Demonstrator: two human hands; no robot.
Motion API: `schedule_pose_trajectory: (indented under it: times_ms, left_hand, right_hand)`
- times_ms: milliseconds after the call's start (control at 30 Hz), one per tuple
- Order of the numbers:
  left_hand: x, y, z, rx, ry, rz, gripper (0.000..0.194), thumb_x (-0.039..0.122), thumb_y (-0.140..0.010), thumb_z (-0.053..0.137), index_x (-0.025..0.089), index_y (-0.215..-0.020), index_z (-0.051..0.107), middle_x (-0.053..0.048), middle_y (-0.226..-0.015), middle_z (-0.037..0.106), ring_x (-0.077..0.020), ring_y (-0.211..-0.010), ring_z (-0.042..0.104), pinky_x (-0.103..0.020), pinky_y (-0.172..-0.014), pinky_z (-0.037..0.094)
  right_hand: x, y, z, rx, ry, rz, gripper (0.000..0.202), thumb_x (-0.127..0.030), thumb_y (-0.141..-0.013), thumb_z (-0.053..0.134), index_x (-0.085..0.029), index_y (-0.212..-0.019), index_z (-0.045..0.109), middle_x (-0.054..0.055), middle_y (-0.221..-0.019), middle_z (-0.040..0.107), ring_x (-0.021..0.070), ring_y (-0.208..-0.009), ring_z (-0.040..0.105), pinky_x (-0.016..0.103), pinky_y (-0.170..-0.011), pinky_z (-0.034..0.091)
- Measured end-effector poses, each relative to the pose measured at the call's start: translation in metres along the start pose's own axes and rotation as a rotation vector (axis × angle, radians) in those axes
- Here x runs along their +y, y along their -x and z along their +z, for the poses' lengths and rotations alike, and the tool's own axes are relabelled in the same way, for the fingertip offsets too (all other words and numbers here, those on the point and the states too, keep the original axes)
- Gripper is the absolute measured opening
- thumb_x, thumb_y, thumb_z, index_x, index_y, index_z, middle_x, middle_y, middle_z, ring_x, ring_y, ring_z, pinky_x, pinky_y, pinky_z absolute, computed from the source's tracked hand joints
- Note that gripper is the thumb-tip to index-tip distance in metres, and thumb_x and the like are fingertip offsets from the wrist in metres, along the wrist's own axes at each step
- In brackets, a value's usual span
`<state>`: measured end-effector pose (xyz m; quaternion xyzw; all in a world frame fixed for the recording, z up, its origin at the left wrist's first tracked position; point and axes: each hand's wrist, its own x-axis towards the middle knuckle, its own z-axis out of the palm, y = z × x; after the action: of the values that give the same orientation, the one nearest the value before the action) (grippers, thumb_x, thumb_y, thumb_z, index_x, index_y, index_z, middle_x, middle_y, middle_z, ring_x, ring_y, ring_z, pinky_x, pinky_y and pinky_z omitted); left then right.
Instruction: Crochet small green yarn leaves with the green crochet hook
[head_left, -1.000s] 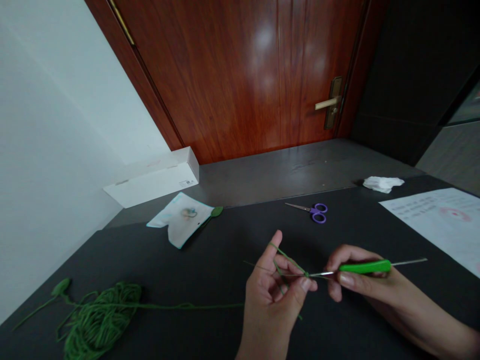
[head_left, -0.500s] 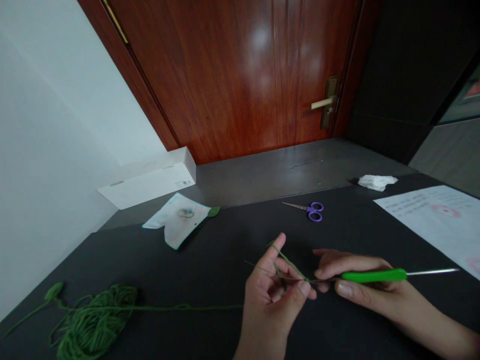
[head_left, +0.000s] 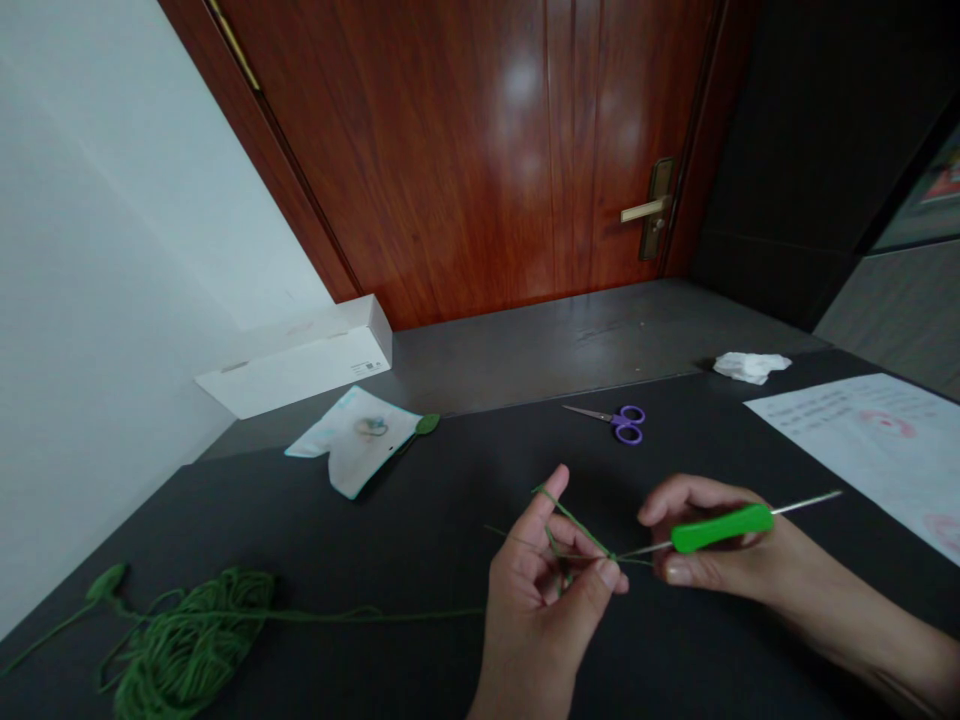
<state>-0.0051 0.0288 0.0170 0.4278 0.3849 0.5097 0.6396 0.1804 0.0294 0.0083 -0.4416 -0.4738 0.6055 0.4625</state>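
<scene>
My left hand point(head_left: 547, 590) pinches green yarn point(head_left: 576, 522) between thumb and fingers, at a small knot of stitches by the thumb tip. The yarn loops over the raised index finger, and a thin wire point(head_left: 501, 532) runs across the same hand. In my right hand point(head_left: 712, 535) lies a crochet hook point(head_left: 721, 527) with a green handle and metal at both ends. Its left tip meets the stitches at my left thumb, while the other end points up and right. A strand trails left from my left hand to a green yarn skein point(head_left: 199, 645).
Purple-handled scissors point(head_left: 626, 424) lie beyond my hands. To the left are a white packet point(head_left: 367, 440), a green leaf piece point(head_left: 427, 425), a green bud on a stem point(head_left: 106, 583) and a white box point(head_left: 300, 360). Crumpled tissue point(head_left: 751, 366) and a printed sheet point(head_left: 862, 425) lie right.
The right fingers have loosened and shifted, and the hook's handle has moved left and tilted, its far end rising. More metal shaft shows near the stitches. My left hand has barely moved.
</scene>
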Motion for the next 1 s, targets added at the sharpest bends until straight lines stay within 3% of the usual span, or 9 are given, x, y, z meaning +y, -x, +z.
schedule_pose_trajectory:
  times_ms: [233,467,600,700,833,900,1000]
  left_hand:
    - [-0.005,0.003,0.002,-0.08,-0.076,-0.007,0.061,0.009,-0.075,0.066,0.019,-0.133,0.05,0.003,-0.071,0.062,-0.0109,-0.064,0.061,-0.025,-0.066,0.046]
    - [-0.02,0.0,-0.007,-0.118,-0.118,0.02,0.063,0.014,-0.076,0.068,0.021,-0.136,0.047,0.002,-0.073,0.062,-0.012,-0.066,0.058,-0.028,-0.069,0.046]
    - [-0.018,0.001,-0.006,-0.123,-0.055,0.032,0.062,0.013,-0.075,0.069,0.021,-0.134,0.05,0.001,-0.074,0.064,-0.0126,-0.069,0.06,-0.028,-0.073,0.046]
    - [-0.01,0.0,-0.003,-0.139,0.124,-0.06,0.058,0.01,-0.073,0.07,0.019,-0.128,0.056,-0.001,-0.077,0.067,-0.0139,-0.07,0.063,-0.03,-0.072,0.049]
    - [-0.008,-0.007,-0.005,-0.191,0.423,-0.322,0.043,0.016,-0.073,0.067,0.011,-0.116,0.064,-0.006,-0.075,0.068,-0.0177,-0.065,0.066,-0.032,-0.063,0.053]
    - [-0.011,-0.011,-0.008,-0.212,0.482,-0.425,0.037,0.025,-0.08,0.062,0.007,-0.113,0.065,-0.007,-0.072,0.068,-0.0179,-0.06,0.066,-0.032,-0.059,0.053]
    - [-0.013,-0.014,-0.012,-0.263,0.465,-0.458,0.041,0.036,-0.084,0.06,0.005,-0.111,0.066,-0.006,-0.07,0.067,-0.0175,-0.058,0.066,-0.031,-0.057,0.053]
  right_hand:
    - [0.01,0.001,0.008,-0.091,-0.115,0.021,0.026,-0.025,-0.065,0.083,-0.02,-0.085,0.068,-0.003,-0.066,0.064,0.0082,-0.058,0.054,0.018,-0.055,0.039]
    - [0.014,0.002,0.013,-0.052,-0.039,-0.085,0.01,-0.023,-0.069,0.079,-0.02,-0.074,0.071,0.0,-0.072,0.066,0.0132,-0.066,0.06,0.024,-0.061,0.045]
    - [0.017,0.001,0.013,-0.057,-0.07,-0.151,0.008,-0.021,-0.069,0.08,-0.019,-0.07,0.072,0.001,-0.071,0.065,0.0136,-0.065,0.06,0.024,-0.059,0.046]
    - [0.015,0.002,0.014,-0.046,-0.103,-0.143,0.007,-0.02,-0.07,0.079,-0.02,-0.07,0.072,0.001,-0.071,0.067,0.0138,-0.065,0.062,0.024,-0.06,0.046]
    - [0.012,0.003,0.013,-0.052,-0.112,-0.092,0.008,-0.021,-0.068,0.08,-0.019,-0.068,0.072,0.0,-0.069,0.066,0.012,-0.062,0.059,0.022,-0.059,0.045]
    - [0.011,0.004,0.012,-0.075,-0.109,-0.075,0.011,-0.022,-0.067,0.081,-0.018,-0.068,0.071,0.0,-0.067,0.065,0.0116,-0.059,0.058,0.023,-0.056,0.045]
    - [0.01,0.004,0.012,-0.116,-0.113,-0.06,0.012,-0.023,-0.065,0.081,-0.017,-0.067,0.071,0.001,-0.062,0.065,0.0117,-0.055,0.058,0.024,-0.054,0.045]
